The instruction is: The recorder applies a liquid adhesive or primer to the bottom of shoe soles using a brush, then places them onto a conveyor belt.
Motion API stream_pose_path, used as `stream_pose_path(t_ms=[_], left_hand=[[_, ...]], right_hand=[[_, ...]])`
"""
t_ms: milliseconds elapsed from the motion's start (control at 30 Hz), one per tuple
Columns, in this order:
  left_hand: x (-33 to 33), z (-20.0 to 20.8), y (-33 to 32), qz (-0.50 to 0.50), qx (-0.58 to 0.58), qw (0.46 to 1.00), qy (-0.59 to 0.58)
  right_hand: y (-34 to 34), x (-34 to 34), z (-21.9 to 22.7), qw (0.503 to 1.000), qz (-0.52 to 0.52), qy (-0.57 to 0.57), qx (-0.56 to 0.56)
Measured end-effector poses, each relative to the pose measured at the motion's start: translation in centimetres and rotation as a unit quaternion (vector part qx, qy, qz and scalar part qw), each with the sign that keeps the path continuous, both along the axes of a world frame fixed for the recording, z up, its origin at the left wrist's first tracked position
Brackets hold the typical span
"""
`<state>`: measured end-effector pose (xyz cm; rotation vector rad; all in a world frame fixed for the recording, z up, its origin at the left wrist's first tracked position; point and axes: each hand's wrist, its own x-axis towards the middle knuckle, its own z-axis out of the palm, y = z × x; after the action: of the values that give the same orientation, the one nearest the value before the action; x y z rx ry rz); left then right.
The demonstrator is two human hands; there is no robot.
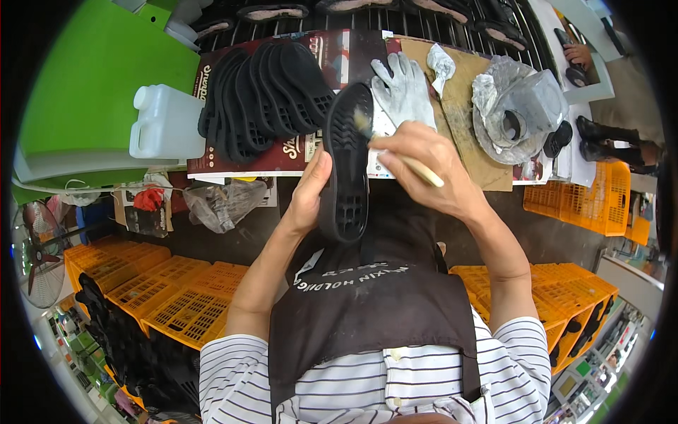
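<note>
My left hand [312, 189] grips the side of a black shoe sole [346, 159], its fingers mostly hidden behind it. The sole stands lengthwise in front of me, its patterned face with a grid of holes near the lower end turned toward me. A brush [426, 173] with a pale handle is pinched in my right hand [441, 159]. Its bristles are blurred and lie over the upper part of the sole; whether they touch cannot be told. Left of the sole, a row of overlapping black soles [265, 92] rests on the bench. A white glove [406, 88] lies just behind my right hand.
A white plastic jug [168, 124] stands at the bench's left. On cardboard [459, 106] to the right are crumpled tissue [441, 65] and a plastic-wrapped clear container [519, 106]. More soles line a rack [360, 18] behind. Orange crates [191, 300] flank me. Another person's hand [578, 55] shows far right.
</note>
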<state>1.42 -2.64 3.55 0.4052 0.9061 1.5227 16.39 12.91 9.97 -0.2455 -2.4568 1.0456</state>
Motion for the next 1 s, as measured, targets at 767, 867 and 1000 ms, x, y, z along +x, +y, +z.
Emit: stream_pose_path(t_ms=[767,867,1000], left_hand=[[-0.9,0.2,-0.4,-0.064,0.069,0.995,-0.037],[-1.2,-0.2,-0.3,-0.046,0.070,0.996,-0.018],[-1.8,-0.2,-0.4,0.012,0.022,0.999,0.033]], right_hand=[[3.7,-0.3,-2.3,0.988,-0.023,0.041,-0.144],[1.3,-0.1,-1.4,0.998,0.056,0.038,-0.006],[-0.7,0.6,0.6,0.982,0.143,0.066,-0.107]])
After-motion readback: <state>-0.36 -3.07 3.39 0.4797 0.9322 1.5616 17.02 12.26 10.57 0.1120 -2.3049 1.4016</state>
